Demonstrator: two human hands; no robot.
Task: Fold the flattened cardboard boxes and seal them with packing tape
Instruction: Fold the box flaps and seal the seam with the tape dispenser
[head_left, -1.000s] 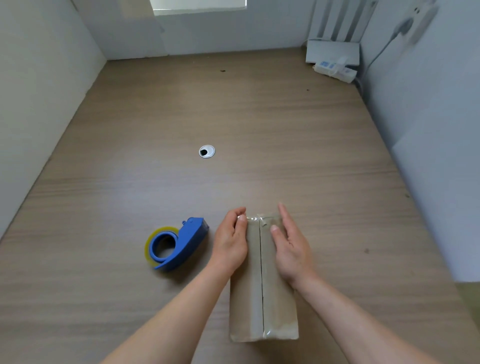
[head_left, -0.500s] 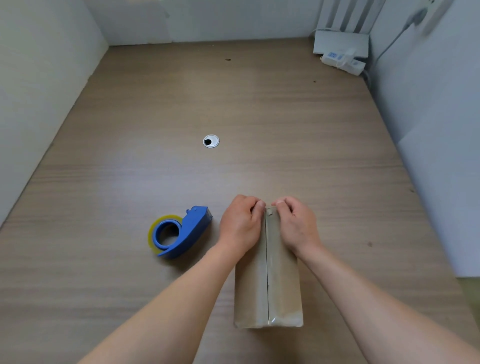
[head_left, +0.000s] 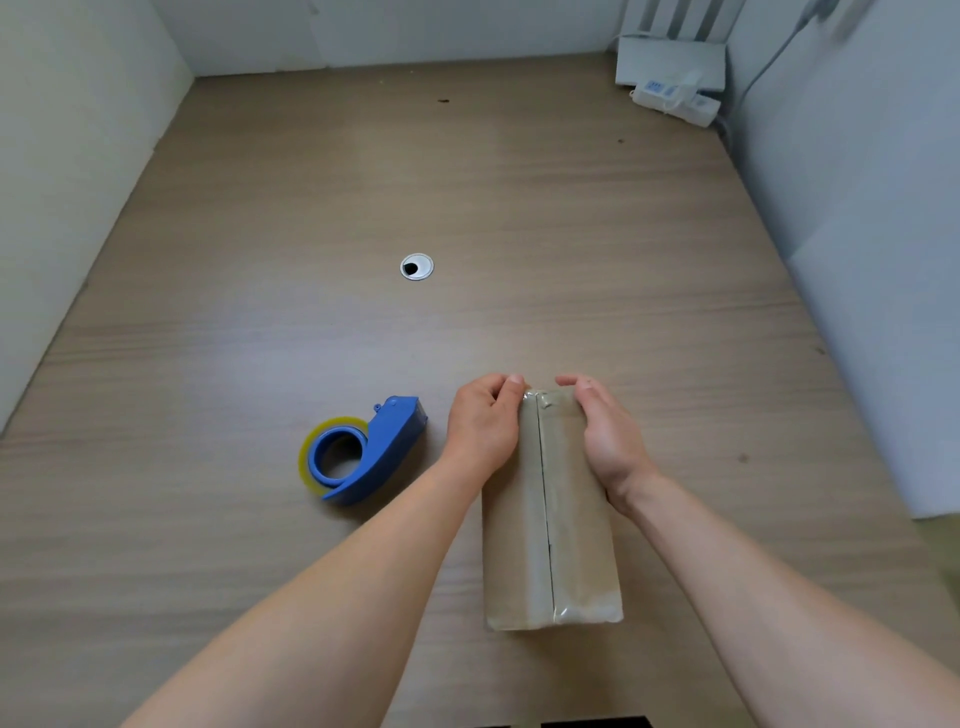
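Observation:
A long narrow brown cardboard box (head_left: 553, 525) lies on the wooden table, its top seam running away from me under clear tape. My left hand (head_left: 483, 421) curls over the box's far left corner, fingers wrapped down the far end. On the opposite side, my right hand (head_left: 605, 431) grips the far right corner the same way. A blue tape dispenser (head_left: 363, 452) with a yellowish roll of packing tape lies on the table just left of my left hand, apart from it.
A round metal cable grommet (head_left: 416, 266) sits in the tabletop farther back. White power strips and a white box (head_left: 675, 83) occupy the far right corner. Pale partition walls (head_left: 857, 234) enclose the table on the left, back and right.
My hands went from lying flat along the box top to curling over its far end. The thumbs have since spread slightly toward the corners.

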